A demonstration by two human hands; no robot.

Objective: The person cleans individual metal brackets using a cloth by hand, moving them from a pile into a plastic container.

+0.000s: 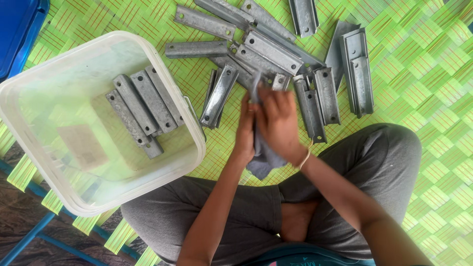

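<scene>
While you sit cross-legged on the green woven mat (423,64), which fills most of the view, your grey trousers (374,167) take up the near middle and right. To the left stands a clear square plastic tub (29,143), its rim just beside your left knee; inside it lie a few grey metal brackets (143,106), side by side and slanting, on the tub's floor. Far from you, across the middle and right of the mat, a loose heap of similar galvanised brackets (276,49) spreads out, some overlapping, some lying singly, with one long pair (357,69) set apart on the right. One bracket (219,96) lies tilted between the tub and your hands. A blue plastic edge (19,29) shows at the far left corner, and blue frame bars (29,236) run under the mat at the near left. Your two hands meet in the middle, just near the heap. Your right hand (278,123) is curled over a grey cloth (263,157), pressing it against a bracket end (281,81) that pokes out beyond your fingers. Your left hand (245,130) is closed along the left side of the same bundle, gripping cloth and metal together; the cloth's loose tail hangs below your wrists. A thin band (306,157) circles your right wrist.
</scene>
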